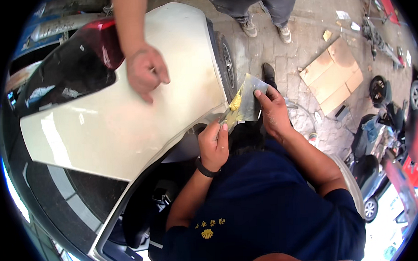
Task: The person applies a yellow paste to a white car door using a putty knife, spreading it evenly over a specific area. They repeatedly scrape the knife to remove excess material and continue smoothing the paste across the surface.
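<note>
My right hand (276,113) pinches the edge of a flat grey putty board (251,97), thumb on its face. A lump of yellow putty (236,102) lies at the board's left edge. My left hand (214,144), a black band on its wrist, is closed on a putty knife; its grey, putty-smeared blade (225,115) meets the putty, and its grip is mostly hidden by my fingers. Both hands are in front of my waist, beside the cream car's rear panel (179,81). Over that panel hovers or rests another person's hand (147,72), fingers curled.
The car's red tail light (105,42) and dark rear window (65,89) are at the left. Its wheel (226,61) is just beyond my hands. The other person's shoes (249,28) stand on the paving. Flattened cardboard (332,75) lies to the right, near scattered parts.
</note>
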A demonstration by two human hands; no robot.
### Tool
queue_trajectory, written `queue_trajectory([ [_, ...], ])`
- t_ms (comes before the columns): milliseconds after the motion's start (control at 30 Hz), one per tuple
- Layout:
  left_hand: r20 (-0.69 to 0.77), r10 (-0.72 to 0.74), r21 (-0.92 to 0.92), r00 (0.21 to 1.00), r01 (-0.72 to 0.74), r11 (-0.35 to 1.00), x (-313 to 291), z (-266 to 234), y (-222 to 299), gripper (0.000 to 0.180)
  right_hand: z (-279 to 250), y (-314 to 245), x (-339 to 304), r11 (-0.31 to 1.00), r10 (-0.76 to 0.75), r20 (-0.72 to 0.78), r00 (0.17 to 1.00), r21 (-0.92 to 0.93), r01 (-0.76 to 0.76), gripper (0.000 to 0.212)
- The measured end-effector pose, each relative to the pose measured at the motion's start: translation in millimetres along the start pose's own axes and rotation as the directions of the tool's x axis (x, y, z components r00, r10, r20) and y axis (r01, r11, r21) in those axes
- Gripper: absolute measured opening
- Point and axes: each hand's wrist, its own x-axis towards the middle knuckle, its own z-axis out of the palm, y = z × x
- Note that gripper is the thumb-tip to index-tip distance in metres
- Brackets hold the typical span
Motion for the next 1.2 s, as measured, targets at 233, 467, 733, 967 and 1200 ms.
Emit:
queue_trajectory([
  [233, 0.192, -0.139, 0.19, 0.972, 0.102, 0.976, 13, 4, -2, 0.021, -18, 25, 1, 0.953, 0.238, 0.215, 0.947, 0.134, -0.27, 0.029],
  [467, 0.296, -0.262, 0.327, 0.919, 0.16, 0.931, -2, 0, -15, 0.019, -28, 27, 15, 0.976, 0.166, 0.269, 0.949, 0.091, -0.197, 0.026],
  [733, -0.04, -0.351, 0.171, 0.935, 0.353, 0.92, -35, -59, -15, 0.024, -51, 105, 97, 0.993, 0.113, 0.11, 0.988, -0.044, -0.109, 0.027],
  [967, -0.074, -0.318, 0.006, 0.945, 0.319, 0.948, -43, -51, -9, 0.027, -8, 174, 123, 0.846, -0.228, -0.054, 0.972, -0.504, 0.171, 0.028],
  [1200, -0.022, -0.342, 0.008, 0.939, 0.342, 0.94, -41, -48, -12, 0.028, 36, 165, 82, 0.806, -0.284, -0.001, 0.959, -0.542, 0.238, 0.031],
])
